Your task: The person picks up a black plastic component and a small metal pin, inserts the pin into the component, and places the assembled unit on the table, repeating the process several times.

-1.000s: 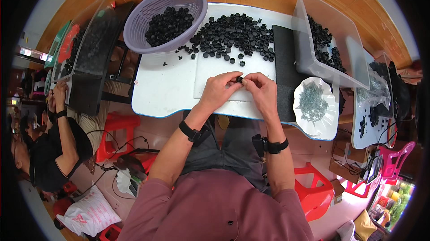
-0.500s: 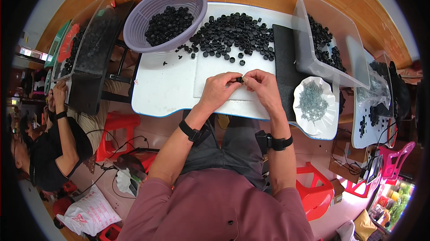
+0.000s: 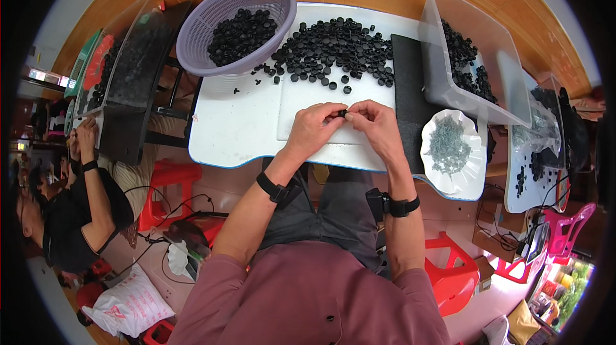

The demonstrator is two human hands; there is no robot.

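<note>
One small black cap [image 3: 342, 113] sits between the two hands, raised over the near part of a white sheet [image 3: 301, 104] on the tabletop [image 3: 224, 130]. The left hand [image 3: 312, 128] has its grip clamped on it, thumb and forefinger pinching from the left. The right hand [image 3: 377, 126] meets its right end with thumb and forefinger close together; whether that grip is clamped on the cap or on something smaller is hidden by the fingertips.

The cap looks like hard plastic, so it is probably very light, stiff and hard to damage with finger pressure. Its smooth, rounded wall could slip or roll if squeezed off-centre. The best hold is likely across opposite sides of that wall with the finger pads, leaving the end faces free.

Many similar pieces lie in a pile [image 3: 340, 47] beyond the hands, with a few strays at its near edge. A purple basket [image 3: 192, 50] to the left and a clear bin [image 3: 439, 85] to the right hold more. A black pad [image 3: 409, 88] lies between pile and bin, and near the right hand a fluted white dish [image 3: 473, 165] carries thin grey pins [image 3: 448, 145], likely slight and fiddly to pick up singly.
</note>
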